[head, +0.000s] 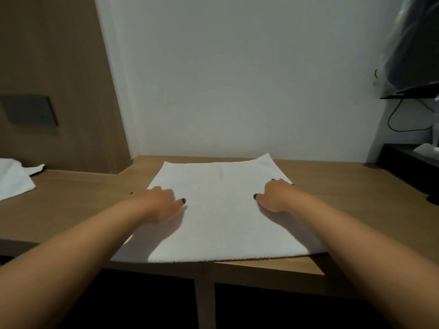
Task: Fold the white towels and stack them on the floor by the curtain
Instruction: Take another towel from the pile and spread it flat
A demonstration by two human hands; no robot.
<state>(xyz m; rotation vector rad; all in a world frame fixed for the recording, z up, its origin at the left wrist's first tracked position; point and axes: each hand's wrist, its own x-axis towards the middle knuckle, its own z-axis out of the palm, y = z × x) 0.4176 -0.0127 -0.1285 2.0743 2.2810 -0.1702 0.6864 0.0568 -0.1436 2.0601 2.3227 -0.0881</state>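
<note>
Hands rest knuckles-up on one white towel [221,210], well apart from each other: the left hand [164,205] presses near the towel's left edge, the right hand [273,195] near its right edge. Fingers on both are curled down against the cloth; whether they pinch a layer or only flatten it, I cannot tell. Between the hands the towel lies spread and smooth on the wooden desk [344,191], its near edge just at the desk's front lip, its far right corner slightly lifted by the wall.

Far off to the left of the left hand, a second towel [14,179] lies loosely rumpled at the desk's end, only partly in view. That makes two towels counted, two hands, one desk.

Judging by this, the task is early: the spread towel looks to be at most mid-fold, the other untouched, and nothing is stacked. No curtain or floor spot is visible here.
</note>
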